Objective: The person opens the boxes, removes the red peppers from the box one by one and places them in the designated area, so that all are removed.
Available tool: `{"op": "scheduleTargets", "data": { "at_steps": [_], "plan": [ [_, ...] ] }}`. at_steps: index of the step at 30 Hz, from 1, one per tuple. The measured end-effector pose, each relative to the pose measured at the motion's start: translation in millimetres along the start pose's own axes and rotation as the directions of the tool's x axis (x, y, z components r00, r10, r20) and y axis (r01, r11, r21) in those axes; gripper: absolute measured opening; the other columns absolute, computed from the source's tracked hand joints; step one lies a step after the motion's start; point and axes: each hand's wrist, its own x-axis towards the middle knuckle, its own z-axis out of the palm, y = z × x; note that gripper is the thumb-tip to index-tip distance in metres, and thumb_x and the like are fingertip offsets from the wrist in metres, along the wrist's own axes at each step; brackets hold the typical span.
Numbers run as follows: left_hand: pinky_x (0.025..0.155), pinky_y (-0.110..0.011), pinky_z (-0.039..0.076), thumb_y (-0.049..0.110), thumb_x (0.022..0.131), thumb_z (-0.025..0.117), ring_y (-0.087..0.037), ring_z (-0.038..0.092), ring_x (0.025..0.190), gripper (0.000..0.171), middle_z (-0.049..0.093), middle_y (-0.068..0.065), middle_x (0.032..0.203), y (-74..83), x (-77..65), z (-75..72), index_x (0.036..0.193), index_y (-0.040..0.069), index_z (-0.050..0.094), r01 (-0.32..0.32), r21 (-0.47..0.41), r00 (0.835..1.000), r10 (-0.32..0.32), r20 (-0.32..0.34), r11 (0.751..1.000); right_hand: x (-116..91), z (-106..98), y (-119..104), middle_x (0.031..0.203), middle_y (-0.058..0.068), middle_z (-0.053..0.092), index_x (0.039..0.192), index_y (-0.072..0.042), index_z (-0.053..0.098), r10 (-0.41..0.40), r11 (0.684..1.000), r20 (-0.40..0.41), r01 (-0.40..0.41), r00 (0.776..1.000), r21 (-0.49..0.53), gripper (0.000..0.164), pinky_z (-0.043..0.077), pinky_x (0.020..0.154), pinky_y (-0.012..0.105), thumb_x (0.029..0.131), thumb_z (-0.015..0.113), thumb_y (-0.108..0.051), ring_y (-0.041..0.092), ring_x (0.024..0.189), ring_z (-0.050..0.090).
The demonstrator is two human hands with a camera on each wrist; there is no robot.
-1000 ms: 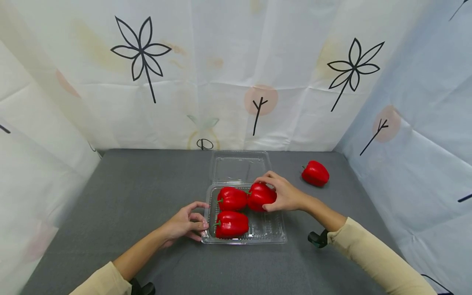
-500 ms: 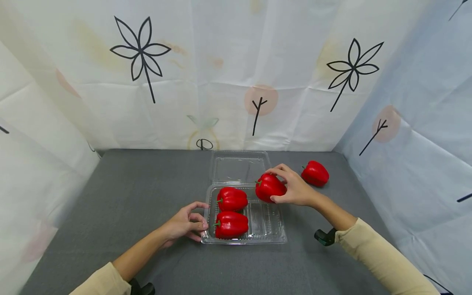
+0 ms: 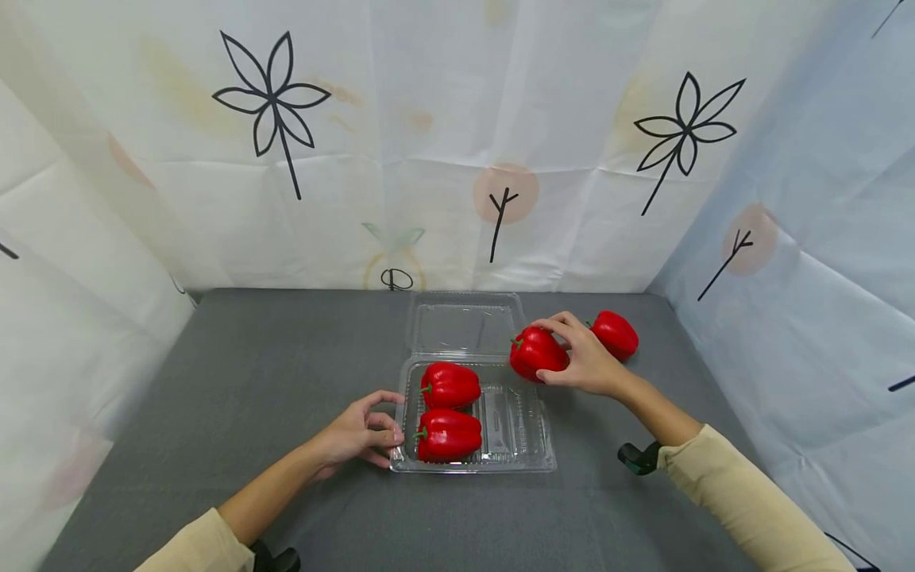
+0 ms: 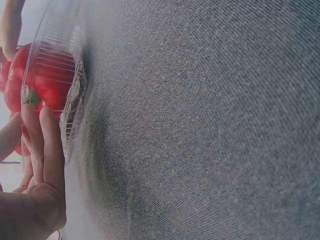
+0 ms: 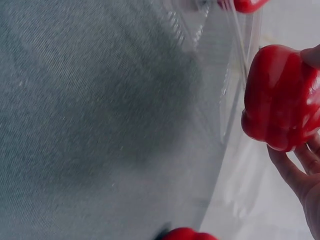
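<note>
My right hand (image 3: pixel 589 361) grips a red bell pepper (image 3: pixel 538 355) with thumb and fingers, near the back right corner of a clear plastic container (image 3: pixel 529 462). The held bell pepper (image 5: pixel 280 100) shows large in the right wrist view, with fingertips along its underside. Inside the container's left half lie two more red bell peppers, a rear bell pepper (image 3: pixel 452 384) and a front bell pepper (image 3: pixel 452 435). At the left rim, my left hand (image 3: pixel 357 433) holds the container; in the left wrist view its fingers (image 4: pixel 52 155) lie along the outer wall with the thumb at the rim.
Behind the tray part, the container's hinged lid (image 3: pixel 465 324) lies folded back. Another red bell pepper (image 3: pixel 616 334) rests on the grey tabletop (image 3: pixel 286 342) at the back right, partly behind my right hand. White printed cloth (image 3: pixel 429 119) walls the table in.
My right hand has lifted the bell pepper out of the container's back row and carried it right and back, past the container's right edge. The left hand and the container stay put.
</note>
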Motion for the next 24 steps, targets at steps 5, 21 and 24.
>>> {"op": "scheduleTargets", "data": {
  "at_steps": [5, 21, 24],
  "plan": [
    [0.070, -0.042, 0.061, 0.006, 0.091, 0.072, -0.020, 0.064, 0.072, 0.065, 0.067, -0.009, 0.090, 0.4, 0.0, -0.1, 0.144, 0.002, 0.035, 0.004, -0.004, 1.000, -0.004, 0.004, 1.000, -5, -5, 13, 0.123, 0.013, 0.052, 0.135, -0.005, 0.055, 0.016, 1.000, -0.042, -0.017, 0.999, -0.020, 0.068, 0.058, 0.081, 0.051, 0.074, 0.083, -0.012, 0.033, 0.110, 0.055],
    [0.069, -0.042, 0.061, 0.007, 0.091, 0.072, -0.020, 0.064, 0.073, 0.065, 0.066, -0.009, 0.089, 0.4, -1.0, 0.2, 0.144, 0.002, 0.036, 0.007, -0.003, 1.000, -0.007, -0.008, 1.000, -21, -9, 62, 0.122, 0.021, 0.050, 0.133, 0.002, 0.054, 0.102, 0.987, -0.206, -0.125, 0.973, -0.104, 0.068, 0.054, 0.084, 0.061, 0.073, 0.083, -0.011, 0.041, 0.112, 0.049],
    [0.070, -0.042, 0.061, 0.007, 0.091, 0.073, -0.020, 0.064, 0.074, 0.064, 0.066, -0.009, 0.090, 0.8, -0.4, -0.2, 0.144, 0.003, 0.036, 0.016, 0.003, 1.000, -0.016, -0.016, 1.000, -22, -8, 67, 0.123, 0.023, 0.048, 0.134, 0.002, 0.052, 0.124, 0.983, -0.227, -0.150, 0.966, -0.103, 0.068, 0.054, 0.084, 0.062, 0.074, 0.082, -0.011, 0.041, 0.114, 0.047]
  ]
}}
